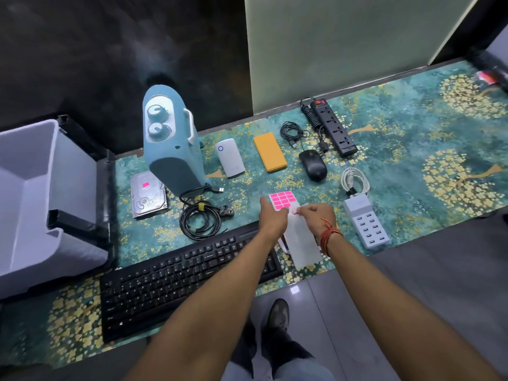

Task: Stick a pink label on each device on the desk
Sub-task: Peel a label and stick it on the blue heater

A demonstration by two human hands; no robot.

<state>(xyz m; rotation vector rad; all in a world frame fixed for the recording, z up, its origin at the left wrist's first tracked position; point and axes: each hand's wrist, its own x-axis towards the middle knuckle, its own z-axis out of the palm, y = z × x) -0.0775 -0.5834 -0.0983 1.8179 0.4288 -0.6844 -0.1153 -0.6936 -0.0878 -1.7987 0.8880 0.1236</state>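
– Pink labels sit on the sheet [283, 201], pinched by both hands: left hand [272, 215] steadies it, right hand [319, 215] picks at a corner label.
– Nearest unlabelled device?
– The grey USB hub [365, 221], just right of the right hand, long axis running away. Only the hard drive [148, 195] wears pink. No writing is legible.

Dark mottled wall [82, 50] behind, left and centre. Pale green-white panel [343, 45] upright at back right, dark frame along slanted edge. Tabletop [412, 138] under teal mat with gold tree-and-blossom pattern, black edging along far side. Grey plastic bin [41, 193] at left end, tilted open toward camera. Glossy grey tiled floor [343, 312] below near edge, small light reflection on one tile.
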